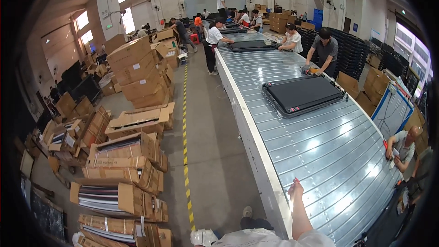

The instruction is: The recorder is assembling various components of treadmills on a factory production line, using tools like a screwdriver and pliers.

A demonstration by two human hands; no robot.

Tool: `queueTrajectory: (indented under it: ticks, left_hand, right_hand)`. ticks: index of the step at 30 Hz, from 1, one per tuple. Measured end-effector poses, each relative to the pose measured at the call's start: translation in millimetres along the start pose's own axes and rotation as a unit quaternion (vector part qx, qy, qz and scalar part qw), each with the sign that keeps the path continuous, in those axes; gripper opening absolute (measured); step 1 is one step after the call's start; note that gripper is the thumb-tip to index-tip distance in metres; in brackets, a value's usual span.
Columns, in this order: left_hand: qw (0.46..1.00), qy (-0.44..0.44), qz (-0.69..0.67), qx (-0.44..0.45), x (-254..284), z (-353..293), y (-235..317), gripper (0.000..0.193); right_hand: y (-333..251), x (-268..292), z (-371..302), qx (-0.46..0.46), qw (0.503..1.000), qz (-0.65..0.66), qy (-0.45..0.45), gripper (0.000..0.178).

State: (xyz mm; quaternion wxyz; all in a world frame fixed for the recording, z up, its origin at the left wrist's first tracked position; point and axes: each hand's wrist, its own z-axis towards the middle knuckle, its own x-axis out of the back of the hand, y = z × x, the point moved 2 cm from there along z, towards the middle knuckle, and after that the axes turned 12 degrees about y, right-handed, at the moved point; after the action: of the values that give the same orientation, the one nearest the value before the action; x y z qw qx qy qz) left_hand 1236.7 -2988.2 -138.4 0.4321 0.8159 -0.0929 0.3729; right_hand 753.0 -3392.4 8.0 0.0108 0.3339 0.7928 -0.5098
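Observation:
My right arm reaches out over the near left edge of a long metal slat conveyor (292, 132). At its end, my right hand (296, 190) is closed, with a small red thing (296, 180) showing at the fingertips; its kind is too small to make out. My left hand is out of view. Farther along the conveyor lies a black rectangular framed panel (299, 93), flat and well apart from my hand. A co-worker in a dark shirt (325, 50) leans over its far corner with an orange power tool (313, 70).
Open cardboard boxes (104, 196) line the left, beyond a yellow-black floor stripe (186, 155). A white plastic bag (203, 237) is beside me. Another co-worker (404, 146) sits at the right edge. More people and black panels (251, 45) are farther up the conveyor.

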Motion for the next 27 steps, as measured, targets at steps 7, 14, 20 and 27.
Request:
queueTrajectory:
  ticks: [7, 14, 20, 27]
  left_hand:
    - [0.967, 0.073, 0.051, -0.239, 9.9, 95.1, 78.5, 0.026]
    - [0.99, 0.028, -0.071, 0.121, 11.0, 198.2, 165.2, 0.02]
    - [0.993, 0.001, 0.036, 0.112, 42.7, 299.2, 142.9, 0.036]
    - [0.987, 0.015, 0.158, -0.011, 134.5, 496.7, 191.5, 0.028]
  right_hand:
    - [28.0, -135.4, 39.4, -0.093, 0.993, 0.027, -0.067, 0.017]
    - [14.9, -264.3, 59.4, -0.107, 0.982, -0.033, -0.154, 0.019]
    - [26.9, -303.4, 96.1, -0.112, 0.984, -0.02, -0.137, 0.021]
    - [37.6, -310.1, 120.7, -0.129, 0.992, 0.011, 0.008, 0.021]
